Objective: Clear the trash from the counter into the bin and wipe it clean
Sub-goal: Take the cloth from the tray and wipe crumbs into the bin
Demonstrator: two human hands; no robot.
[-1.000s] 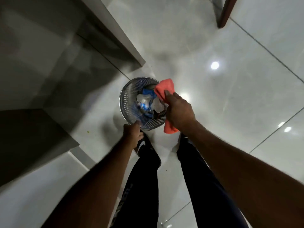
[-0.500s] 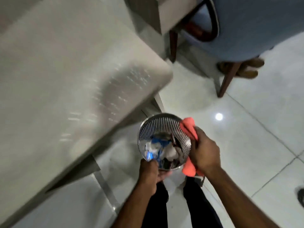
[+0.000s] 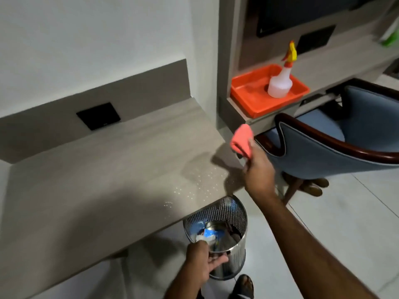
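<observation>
Right hand pinches folded coral-pink cloth, raised off grey wood-grain desk's right edge.
L hand grips near rim of perforated round steel bin w/ trash inside, on floor below desk's front-right corner; droplets on desk nr that corner.

A perforated metal bin holding trash is gripped at its near rim by the left hand, low in the frame. A pink cloth is clutched in the right hand above the counter edge at centre right. A spray bottle is seen upright in an orange tray, upper right.
</observation>
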